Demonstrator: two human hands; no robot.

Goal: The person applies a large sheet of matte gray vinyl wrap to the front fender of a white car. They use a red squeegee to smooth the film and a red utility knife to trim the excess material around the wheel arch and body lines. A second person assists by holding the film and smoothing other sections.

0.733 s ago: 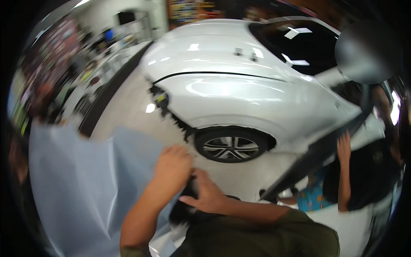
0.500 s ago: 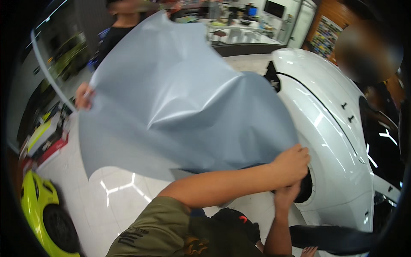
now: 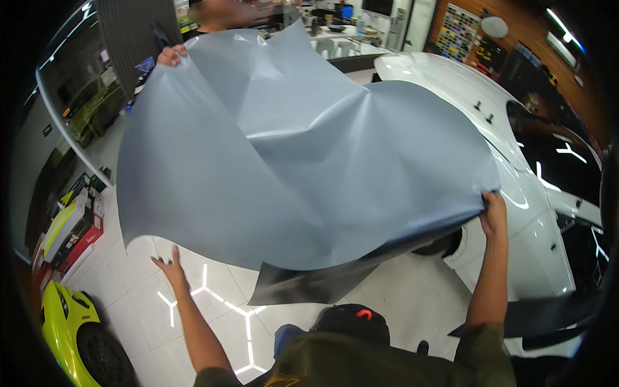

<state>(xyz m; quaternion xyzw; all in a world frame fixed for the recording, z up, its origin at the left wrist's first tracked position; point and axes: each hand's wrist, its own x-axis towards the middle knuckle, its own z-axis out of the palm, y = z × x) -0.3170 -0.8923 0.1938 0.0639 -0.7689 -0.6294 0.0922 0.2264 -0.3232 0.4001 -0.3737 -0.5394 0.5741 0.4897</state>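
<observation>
A large grey sheet of vinyl wrap film [image 3: 309, 161] is stretched out in front of me, creased across its middle, with a dark underside folded into view at the near edge. My right hand [image 3: 494, 214] is closed on its right edge, beside the white car. Near the sheet's lower left edge, my left hand [image 3: 173, 266] is open with fingers spread and holds nothing; whether a fingertip touches the film I cannot tell. At the far left corner, a co-worker's hand [image 3: 171, 55] grips the sheet.
A white car [image 3: 529, 226] stands at the right, partly behind the sheet. A yellow-green toy-like car [image 3: 68, 322] and several boxes [image 3: 74, 232] are on the left. A dark cap [image 3: 351, 322] with a red mark is just in front of my shirt, above the tiled floor [image 3: 148, 322].
My left hand has let go of the film's right edge and swung left. My right hand has moved up and right with the edge. The co-worker's hand is higher; the sheet is spread wider.
</observation>
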